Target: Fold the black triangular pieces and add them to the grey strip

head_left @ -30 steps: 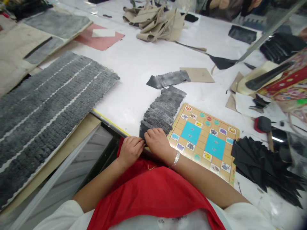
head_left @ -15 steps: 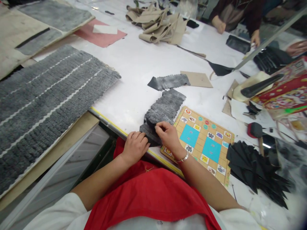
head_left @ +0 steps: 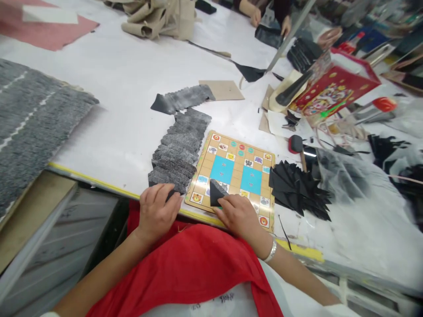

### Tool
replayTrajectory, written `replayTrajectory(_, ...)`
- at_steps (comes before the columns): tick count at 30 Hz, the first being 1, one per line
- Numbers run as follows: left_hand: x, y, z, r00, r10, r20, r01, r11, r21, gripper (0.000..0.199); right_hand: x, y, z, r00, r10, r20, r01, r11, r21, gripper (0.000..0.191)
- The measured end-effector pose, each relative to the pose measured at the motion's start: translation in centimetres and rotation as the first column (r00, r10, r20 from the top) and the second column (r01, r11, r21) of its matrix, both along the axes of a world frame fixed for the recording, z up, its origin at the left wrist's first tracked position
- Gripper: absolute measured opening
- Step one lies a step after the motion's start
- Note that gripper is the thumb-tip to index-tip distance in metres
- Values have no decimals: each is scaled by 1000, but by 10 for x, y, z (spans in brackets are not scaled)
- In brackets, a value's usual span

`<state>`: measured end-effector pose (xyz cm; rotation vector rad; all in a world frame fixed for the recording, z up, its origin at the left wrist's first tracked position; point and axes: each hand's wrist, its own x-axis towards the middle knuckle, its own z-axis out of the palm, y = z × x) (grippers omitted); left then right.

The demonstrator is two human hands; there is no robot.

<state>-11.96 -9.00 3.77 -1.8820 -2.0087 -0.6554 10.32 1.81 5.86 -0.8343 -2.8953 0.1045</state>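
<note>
Black piece (head_left: 216, 195), partly covered by right hand (head_left: 238, 214)

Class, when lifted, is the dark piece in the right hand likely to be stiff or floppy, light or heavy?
The dark piece is probably light: it looks thin, and the right hand grips it near one edge. It may be fairly stiff, as its free corner shows no clear droop, though the game board may be supporting it.
</note>
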Motion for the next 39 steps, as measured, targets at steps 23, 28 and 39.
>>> replayTrajectory(23,65,64,-27,959,-283,-27,280,956,-93,30,-11,56,-12,987,-153,47,159,969,-188,16)
replayTrajectory(28,63,64,-27,961,-275,22,275,952,-138,30,-8,46,-21,989,-137,-58,122,972,-201,18)
replayTrajectory(39,60,66,-25,959,-282,34,284,953,-106,37,1,42,-39,986,-42,-160,27,995,-92,29)
